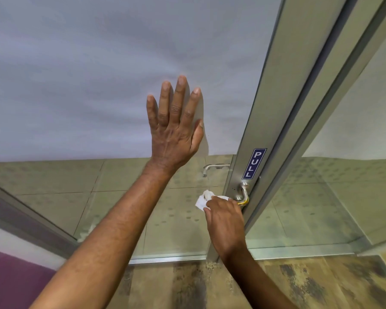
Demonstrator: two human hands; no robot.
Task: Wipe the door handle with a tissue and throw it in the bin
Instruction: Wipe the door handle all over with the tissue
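The right hand (pixel 226 221) grips a white tissue (pixel 202 200) around the door handle (pixel 243 194). The left hand (pixel 175 126) lies flat, fingers spread wide, on the frosted glass door (pixel 87 74).

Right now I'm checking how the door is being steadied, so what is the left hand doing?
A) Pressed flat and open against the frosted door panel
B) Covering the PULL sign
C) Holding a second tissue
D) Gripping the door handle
A: the left hand lies open on the frosted door panel, while the right hand holds the tissue on the door handle.
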